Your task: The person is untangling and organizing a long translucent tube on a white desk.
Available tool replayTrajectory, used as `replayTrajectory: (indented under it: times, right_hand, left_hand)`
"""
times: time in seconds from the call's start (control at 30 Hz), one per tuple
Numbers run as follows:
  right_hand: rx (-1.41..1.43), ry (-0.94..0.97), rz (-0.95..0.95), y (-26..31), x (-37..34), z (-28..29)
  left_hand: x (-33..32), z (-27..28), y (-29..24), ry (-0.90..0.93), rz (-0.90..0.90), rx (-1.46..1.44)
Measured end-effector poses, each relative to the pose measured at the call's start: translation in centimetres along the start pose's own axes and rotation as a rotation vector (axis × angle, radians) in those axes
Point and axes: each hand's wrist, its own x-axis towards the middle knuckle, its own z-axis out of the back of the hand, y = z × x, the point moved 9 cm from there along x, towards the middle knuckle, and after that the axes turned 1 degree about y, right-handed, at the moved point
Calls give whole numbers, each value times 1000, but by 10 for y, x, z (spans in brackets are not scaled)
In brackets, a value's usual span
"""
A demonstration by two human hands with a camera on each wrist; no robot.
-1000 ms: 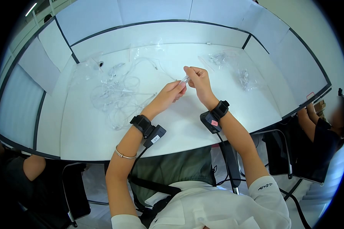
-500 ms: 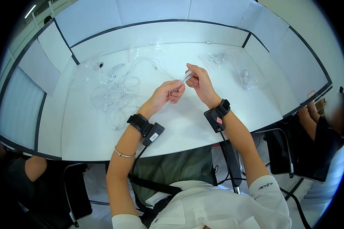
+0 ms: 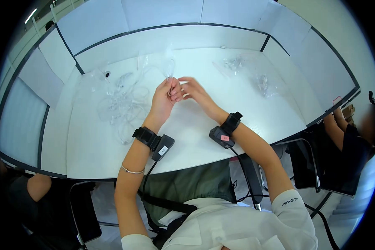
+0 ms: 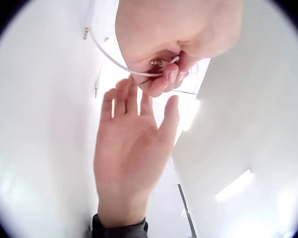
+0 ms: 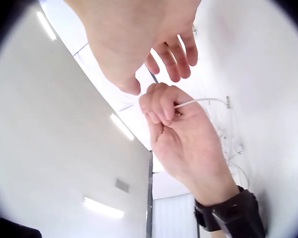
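My left hand [image 3: 164,96] is raised over the middle of the table, its fingers curled round a white audio cable [image 4: 144,74]. A metal-tipped jack plug [image 4: 159,63] pokes out inside that palm. From the fist the cable bends away towards a second metal plug [image 4: 86,33]; the rest is hidden by the fingers. Clear plastic-like loops [image 3: 168,64] rise above the left hand in the head view. Beside it is my right hand [image 3: 196,94], fingers extended and spread with nothing held. Its fingertips overlap the left knuckles in the left wrist view.
A tangle of white cables [image 3: 123,102] covers the left part of the table [image 3: 237,125]. Bagged cables [image 3: 263,83] lie at the right, with another clear bag [image 3: 233,63] behind them. Low white partitions [image 3: 175,39] enclose the back and sides.
Both hands have shifted left. The right hand has let go of the white strands it pinched half a second ago, while the left hand has turned upright and kept its hold.
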Motion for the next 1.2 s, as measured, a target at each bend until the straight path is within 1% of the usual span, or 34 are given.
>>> replayTrajectory:
  times: [0.07, 0.1, 0.2, 0.23, 0.27, 0.3, 0.33, 0.4, 0.43, 0.53, 0.57, 0.67, 0.77, 0.8, 0.83, 0.87, 0.9, 1.0, 1.1, 1.2]
  right_hand:
    - [-55, 142, -22, -6, -2, -18]
    - [-88, 174, -109, -13, -1, -24]
    - [-156, 346, -244, -16, -20, -43]
    - [-219, 321, -189, -14, -22, -40]
    - [-255, 365, -153, -13, -19, -41]
    - [-200, 371, -112, -11, -18, -42]
    - [-145, 377, -71, -10, -15, -43]
    - [-67, 298, -59, -12, -10, -35]
    - [-28, 259, -53, -11, -8, -32]
    - [-57, 154, -100, -2, -8, -19]
    - [-40, 164, -76, -2, -8, -19]
    - [-12, 191, -116, -6, -7, -20]
    - [-36, 130, -138, 3, -10, -18]
    - [5, 122, -110, 3, -8, -15]
    - [50, 151, -63, 6, -7, -15]
    - [95, 180, -17, 10, -8, -15]
    - [114, 150, -127, 14, -13, -16]
    - [-58, 201, -137, 18, -12, -15]
    - [-705, 111, 15, 17, -4, 4]
    - [-627, -110, -34, 13, -1, 31]
  left_hand:
    - [-1, 0, -7, -3, -49, -59]
    - [-1, -1, -10, 4, -59, -69]
    - [-1, -5, -15, 45, -90, -123]
    - [0, -7, -14, 55, -85, -135]
    - [0, -9, -14, 63, -82, -148]
    - [0, -8, -15, 66, -94, -153]
    - [0, -1, -17, 12, -119, -156]
    - [-2, 10, -19, -97, -169, -163]
    - [-1, 15, -19, -105, -175, -182]
    - [-2, 29, -25, -126, -185, -231]
    - [-2, 31, -26, -133, -181, -239]
    - [-1, 34, -23, -150, -166, -253]
    - [-2, 35, -22, -177, -159, -244]
    - [-2, 35, -22, -190, -158, -243]
    - [-3, 36, -22, -227, -162, -221]
    - [-3, 36, -23, -224, -166, -222]
    - [-4, 38, -26, -227, -192, -202]
    - [-6, 45, -39, -242, -259, -137]
    - [-6, 48, -39, -270, -272, -94]
    - [-6, 41, -33, -259, -249, -82]
